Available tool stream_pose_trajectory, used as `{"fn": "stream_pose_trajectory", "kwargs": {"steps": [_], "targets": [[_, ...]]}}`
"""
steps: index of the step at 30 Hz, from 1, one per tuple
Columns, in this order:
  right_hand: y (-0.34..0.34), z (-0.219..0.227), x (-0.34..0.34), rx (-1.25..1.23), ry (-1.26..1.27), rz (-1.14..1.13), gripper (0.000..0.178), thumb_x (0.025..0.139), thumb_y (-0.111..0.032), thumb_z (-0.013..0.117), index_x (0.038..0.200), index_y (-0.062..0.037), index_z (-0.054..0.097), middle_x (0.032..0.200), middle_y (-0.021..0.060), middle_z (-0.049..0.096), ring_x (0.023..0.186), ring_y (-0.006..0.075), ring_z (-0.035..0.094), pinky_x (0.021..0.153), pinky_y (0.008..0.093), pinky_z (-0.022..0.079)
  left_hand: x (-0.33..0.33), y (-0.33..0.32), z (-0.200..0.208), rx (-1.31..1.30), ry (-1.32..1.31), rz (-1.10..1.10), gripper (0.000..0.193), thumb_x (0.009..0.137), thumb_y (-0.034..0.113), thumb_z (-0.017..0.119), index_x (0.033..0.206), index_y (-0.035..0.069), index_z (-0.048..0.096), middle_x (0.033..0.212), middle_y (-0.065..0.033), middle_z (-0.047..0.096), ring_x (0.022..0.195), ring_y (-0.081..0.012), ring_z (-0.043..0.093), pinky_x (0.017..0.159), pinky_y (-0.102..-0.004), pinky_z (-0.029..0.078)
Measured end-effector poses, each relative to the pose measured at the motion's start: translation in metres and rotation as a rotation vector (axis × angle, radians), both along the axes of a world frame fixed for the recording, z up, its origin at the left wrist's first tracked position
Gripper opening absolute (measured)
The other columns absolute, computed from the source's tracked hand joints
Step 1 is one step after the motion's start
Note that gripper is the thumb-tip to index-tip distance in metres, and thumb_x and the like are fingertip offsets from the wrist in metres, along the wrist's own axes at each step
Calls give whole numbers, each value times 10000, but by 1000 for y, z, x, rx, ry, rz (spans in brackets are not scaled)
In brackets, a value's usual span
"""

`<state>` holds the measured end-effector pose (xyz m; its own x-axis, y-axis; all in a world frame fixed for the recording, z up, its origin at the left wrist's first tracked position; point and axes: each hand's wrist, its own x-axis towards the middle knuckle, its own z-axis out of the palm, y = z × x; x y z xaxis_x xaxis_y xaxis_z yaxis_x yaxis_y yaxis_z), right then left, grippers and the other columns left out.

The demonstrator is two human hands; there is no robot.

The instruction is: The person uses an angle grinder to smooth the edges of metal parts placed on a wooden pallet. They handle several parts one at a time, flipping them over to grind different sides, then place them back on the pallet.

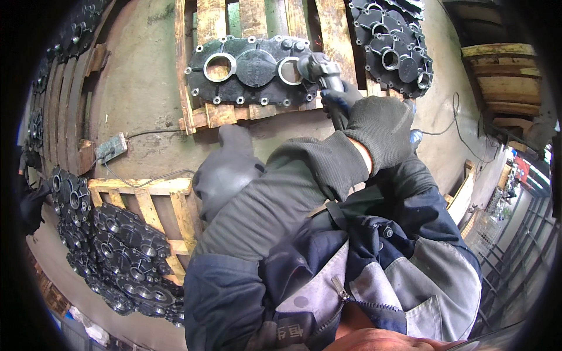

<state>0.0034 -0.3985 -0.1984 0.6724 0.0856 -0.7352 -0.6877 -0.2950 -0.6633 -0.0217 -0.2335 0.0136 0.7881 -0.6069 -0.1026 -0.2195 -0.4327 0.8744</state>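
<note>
An angle grinder reaches over the right end of a black cast metal cover. Its disc, seen nearly edge-on, is at the rim of the right-hand round opening; whether it touches cannot be told. My left hand, in a dark glove, is closed around the grinder's body, its sleeve crossing in front of me from the left. My right hand is mostly hidden behind the left; a blue patch of glove shows, but its grip does not. The cover lies flat on a wooden pallet.
More black covers sit at the far right, others in stacks at the lower left by another pallet. A socket box and its cable lie on the floor. My leg is beneath my left arm.
</note>
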Motion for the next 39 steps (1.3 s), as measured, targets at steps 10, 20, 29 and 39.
{"fn": "stream_pose_trajectory", "kwargs": {"steps": [10,20,29,39], "targets": [[23,28,-62,-394,-292,571,865,801,-351,898,1511,-68,495,1097,193,767,1024,280,767,924,422,594,-4,2,-2,-18,-42,59,405,928,425,716,1098,59,757,950,-174,777,874,-350,785,754,-492,617],[-3,50,-47,-179,-103,225,673,878,-218,851,1426,-24,512,1031,142,721,849,227,738,748,389,608,0,13,6,3,-49,33,423,927,421,689,1133,54,741,976,-178,775,897,-357,773,785,-495,606],[112,32,-23,298,-55,53,513,938,-177,818,1338,-2,548,1026,107,699,805,193,724,713,368,631,21,22,19,-48,10,119,432,949,433,699,1099,29,713,988,-181,752,917,-352,766,778,-490,613],[218,20,-8,361,-48,92,425,979,-218,775,1286,20,604,1045,104,733,830,172,720,710,324,619,33,42,22,-143,-19,285,448,959,437,696,1108,16,711,994,-193,749,904,-353,765,755,-489,606]]}}
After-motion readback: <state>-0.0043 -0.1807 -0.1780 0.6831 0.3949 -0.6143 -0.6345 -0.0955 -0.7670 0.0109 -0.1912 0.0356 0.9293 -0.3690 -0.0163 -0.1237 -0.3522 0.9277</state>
